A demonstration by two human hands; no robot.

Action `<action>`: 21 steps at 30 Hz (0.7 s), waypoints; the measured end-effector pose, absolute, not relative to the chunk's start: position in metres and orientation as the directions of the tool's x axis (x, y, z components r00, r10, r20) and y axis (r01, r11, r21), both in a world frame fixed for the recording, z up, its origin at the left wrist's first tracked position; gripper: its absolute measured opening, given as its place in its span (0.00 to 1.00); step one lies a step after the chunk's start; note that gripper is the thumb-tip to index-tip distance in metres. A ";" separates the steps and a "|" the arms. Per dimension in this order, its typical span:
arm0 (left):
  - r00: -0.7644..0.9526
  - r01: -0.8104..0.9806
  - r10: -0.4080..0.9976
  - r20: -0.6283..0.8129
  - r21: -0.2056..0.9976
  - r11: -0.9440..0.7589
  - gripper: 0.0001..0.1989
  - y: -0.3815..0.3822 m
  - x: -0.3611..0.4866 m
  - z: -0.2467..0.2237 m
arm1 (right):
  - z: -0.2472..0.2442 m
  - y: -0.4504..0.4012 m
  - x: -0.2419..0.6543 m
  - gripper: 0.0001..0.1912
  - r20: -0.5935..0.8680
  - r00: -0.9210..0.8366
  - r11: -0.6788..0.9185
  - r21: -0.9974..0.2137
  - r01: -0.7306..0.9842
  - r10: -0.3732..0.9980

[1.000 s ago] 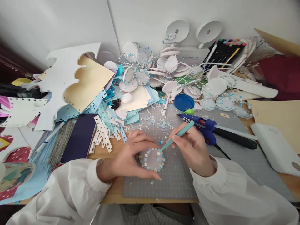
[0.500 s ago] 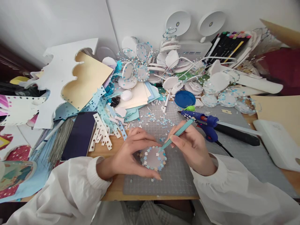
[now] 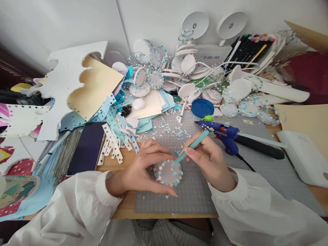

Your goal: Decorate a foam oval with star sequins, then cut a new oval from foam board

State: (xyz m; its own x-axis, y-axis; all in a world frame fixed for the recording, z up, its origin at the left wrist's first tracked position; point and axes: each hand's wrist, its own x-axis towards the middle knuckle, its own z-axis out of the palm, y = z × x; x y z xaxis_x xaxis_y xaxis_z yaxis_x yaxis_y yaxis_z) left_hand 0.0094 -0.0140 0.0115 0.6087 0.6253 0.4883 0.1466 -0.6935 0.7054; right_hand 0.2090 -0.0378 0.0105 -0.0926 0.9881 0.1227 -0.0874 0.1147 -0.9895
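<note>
My left hand curves around a round white disc, fingers along its far edge and thumb along its near side. Small blue, white and peach paper stars and flowers ring the disc's rim. In my right hand is a pair of turquoise tweezers, held like a pen. Their tips come down at the upper right of the disc's ring; whether a tiny flower sits between them I cannot make out. Loose punched flowers lie scattered on the grey cutting mat beyond my hands.
A blue glue gun lies right of my right hand, its cord trailing down. Behind are a blue lid and piled decorated discs. Punched paper strips and a dark phone lie left. A white box is far right.
The tweezer tips have shifted slightly left and inward over the disc, and my right hand has moved slightly with them. My left hand stays around the disc.
</note>
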 end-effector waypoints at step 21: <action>0.614 0.138 0.600 0.512 0.679 -0.721 0.32 -0.014 0.010 0.008 | 0.011 -0.036 0.210 0.07 -0.028 -0.271 -0.097 -0.965 -0.245 0.962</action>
